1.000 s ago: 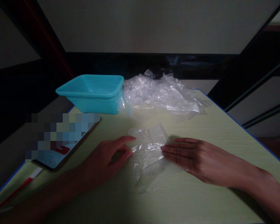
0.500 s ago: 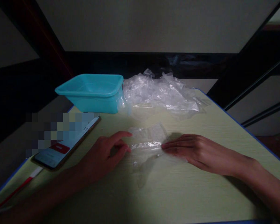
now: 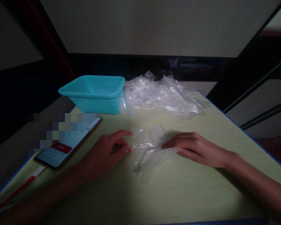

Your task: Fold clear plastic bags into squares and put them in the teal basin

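A clear plastic bag [image 3: 150, 134] lies partly folded on the table between my hands, a shiny crease running across its middle. At its left edge is my left hand [image 3: 110, 147], with the index finger stretched along the upper part and the thumb and another finger pinched together at the crease. My right hand [image 3: 192, 145] has its fingertips on the right end of the crease. Its thumb meets the corner of a thin front flap [image 3: 160, 159], which is raised off the table and slants down toward the left.
A turquoise plastic basin [image 3: 96, 103] stands at the back left of the table [image 3: 178, 193]. Beside it is a heap of crumpled clear plastic bags [image 3: 164, 92]. A phone [image 3: 61, 153] with a red-and-white cable [image 3: 28, 182] lies at the left. A panel wall rises behind.
The front flap of the plastic bag has been lifted toward the right hand's thumb, which now stands apart from its fingers. The left hand has stayed nearly still. The view has shifted slightly.
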Demonstrator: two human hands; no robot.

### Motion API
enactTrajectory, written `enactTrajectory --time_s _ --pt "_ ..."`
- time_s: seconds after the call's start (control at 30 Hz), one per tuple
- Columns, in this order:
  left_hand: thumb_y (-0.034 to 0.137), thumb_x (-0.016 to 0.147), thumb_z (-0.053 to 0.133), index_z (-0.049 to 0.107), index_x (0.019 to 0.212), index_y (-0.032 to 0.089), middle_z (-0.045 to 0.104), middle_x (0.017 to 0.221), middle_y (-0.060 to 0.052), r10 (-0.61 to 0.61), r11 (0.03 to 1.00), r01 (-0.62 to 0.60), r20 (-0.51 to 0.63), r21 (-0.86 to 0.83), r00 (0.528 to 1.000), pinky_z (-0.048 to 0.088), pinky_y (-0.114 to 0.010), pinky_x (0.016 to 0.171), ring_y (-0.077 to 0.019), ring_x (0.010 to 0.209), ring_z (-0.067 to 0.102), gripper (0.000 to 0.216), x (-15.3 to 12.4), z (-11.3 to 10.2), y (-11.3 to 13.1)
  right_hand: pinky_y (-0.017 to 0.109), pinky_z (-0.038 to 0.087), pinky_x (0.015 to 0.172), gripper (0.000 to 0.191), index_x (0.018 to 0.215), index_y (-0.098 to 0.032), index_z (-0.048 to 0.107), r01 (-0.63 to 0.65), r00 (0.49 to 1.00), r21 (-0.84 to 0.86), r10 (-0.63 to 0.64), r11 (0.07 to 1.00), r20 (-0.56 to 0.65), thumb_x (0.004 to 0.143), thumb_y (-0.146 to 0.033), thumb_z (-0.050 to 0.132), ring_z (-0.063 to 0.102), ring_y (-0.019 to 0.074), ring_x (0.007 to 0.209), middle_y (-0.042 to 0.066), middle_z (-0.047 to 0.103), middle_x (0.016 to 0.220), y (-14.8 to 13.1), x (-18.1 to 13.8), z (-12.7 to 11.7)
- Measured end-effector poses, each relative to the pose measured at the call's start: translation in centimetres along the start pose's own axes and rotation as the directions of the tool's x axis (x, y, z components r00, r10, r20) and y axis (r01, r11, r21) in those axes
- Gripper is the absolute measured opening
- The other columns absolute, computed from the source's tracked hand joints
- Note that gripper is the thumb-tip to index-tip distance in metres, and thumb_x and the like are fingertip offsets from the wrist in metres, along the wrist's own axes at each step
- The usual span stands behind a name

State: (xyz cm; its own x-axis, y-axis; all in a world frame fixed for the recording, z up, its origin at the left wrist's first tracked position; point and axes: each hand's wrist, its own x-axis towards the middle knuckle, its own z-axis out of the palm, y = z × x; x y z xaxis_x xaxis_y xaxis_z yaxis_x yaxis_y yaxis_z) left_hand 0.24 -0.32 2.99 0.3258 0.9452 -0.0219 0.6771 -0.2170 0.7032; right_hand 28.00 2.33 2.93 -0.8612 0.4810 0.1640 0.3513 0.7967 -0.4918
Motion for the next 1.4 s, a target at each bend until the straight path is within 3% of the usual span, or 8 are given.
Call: enactTrajectory --time_s 0.13,0.23,0.37,0.53,0.87,1.07,1.2,1.4 --pt "0.027 0.08 0.043 0.057 0.107 0.015 0.073 0.076 -0.001 -0.043 0.998 0.043 0.014 -0.034 0.999 0.04 -0.022 0.052 -0.0181 0.068 0.065 0.032 0.2 -0.1 -0.2 0.026 0.044 0.062 0.046 0.083 -0.014 0.062 -0.095 0.995 0.042 0.097 0.995 -0.035 0.098 -0.042 0.028 0.059 0.0157 0.068 0.008 0.063 0.075 0.3 0.7 0.1" --pt "0.029 0.081 0.041 0.055 0.107 0.016 0.072 0.077 -0.001 -0.049 0.996 0.05 0.018 -0.067 0.999 0.038 -0.023 0.052 -0.0186 0.07 0.065 0.033 0.2 -0.1 -0.4 0.024 0.035 0.051 0.043 0.065 -0.017 0.052 -0.16 0.983 0.125 0.169 0.979 -0.068 0.096 -0.043 0.035 0.046 0.0114 0.052 -0.001 0.048 0.058 0.7 1.1 0.2" --pt "0.031 0.079 0.042 0.054 0.107 0.017 0.072 0.075 -0.001 -0.061 0.992 0.063 0.016 -0.108 0.998 0.039 -0.025 0.054 -0.0197 0.069 0.064 0.034 0.3 0.0 -0.6 0.022 0.028 0.047 0.034 0.066 -0.017 0.049 -0.237 0.96 0.366 0.275 0.9 -0.052 0.092 -0.038 0.042 0.034 0.009 0.051 -0.005 0.036 0.057 1.2 1.6 0.4" --pt "0.036 0.073 0.045 0.054 0.106 0.016 0.071 0.071 -0.001 -0.13 0.975 0.127 -0.004 -0.185 0.992 0.041 -0.027 0.058 -0.0204 0.067 0.063 0.04 0.6 0.1 -0.5 0.023 0.027 0.047 0.032 0.071 -0.015 0.054 -0.331 0.918 0.571 0.395 0.751 0.012 0.087 -0.042 0.048 0.035 0.0087 0.052 -0.003 0.043 0.061 1.8 2.5 0.6" --pt "0.035 0.063 0.052 0.046 0.119 0.013 0.067 0.065 0.002 -0.2 0.945 0.173 -0.073 -0.278 0.977 0.042 -0.027 0.064 -0.0185 0.067 0.061 0.061 0.9 0.5 -0.6 0.023 0.02 0.04 0.04 0.053 -0.018 0.051 -0.473 0.799 0.581 0.6 0.662 -0.033 0.071 -0.052 0.061 0.027 0.0061 0.04 -0.007 0.036 0.042 1.6 4.3 0.6" --pt "0.03 0.059 0.059 0.041 0.124 0.014 0.064 0.065 0.004 -0.234 0.917 0.195 -0.073 -0.347 0.969 0.042 -0.026 0.06 -0.0164 0.063 0.057 0.07 0.9 1.0 -1.0 0.022 0.024 0.039 0.029 0.056 -0.019 0.049 -0.475 0.747 0.602 0.656 0.642 -0.111 0.071 -0.041 0.059 0.036 0.0066 0.039 -0.004 0.049 0.046 1.8 4.3 1.4" --pt "0.029 0.058 0.06 0.041 0.123 0.013 0.062 0.062 0.006 -0.246 0.906 0.199 -0.082 -0.373 0.966 0.04 -0.025 0.057 -0.0148 0.058 0.053 0.069 1.0 1.2 -0.8 0.022 0.027 0.038 0.017 0.075 -0.018 0.052 -0.475 0.697 0.622 0.698 0.622 -0.166 0.071 -0.033 0.056 0.042 0.0088 0.039 -0.003 0.053 0.049 1.6 4.3 1.9" --pt "0.029 0.057 0.06 0.041 0.121 0.013 0.06 0.059 0.007 -0.264 0.887 0.212 -0.073 -0.411 0.962 0.04 -0.024 0.056 -0.014 0.057 0.053 0.069 1.1 1.3 -0.6 0.022 0.03 0.038 0.033 0.094 -0.017 0.045 -0.466 0.649 0.643 0.729 0.608 -0.218 0.068 -0.032 0.058 0.044 0.0102 0.04 -0.006 0.053 0.048 1.1 4.2 2.1"
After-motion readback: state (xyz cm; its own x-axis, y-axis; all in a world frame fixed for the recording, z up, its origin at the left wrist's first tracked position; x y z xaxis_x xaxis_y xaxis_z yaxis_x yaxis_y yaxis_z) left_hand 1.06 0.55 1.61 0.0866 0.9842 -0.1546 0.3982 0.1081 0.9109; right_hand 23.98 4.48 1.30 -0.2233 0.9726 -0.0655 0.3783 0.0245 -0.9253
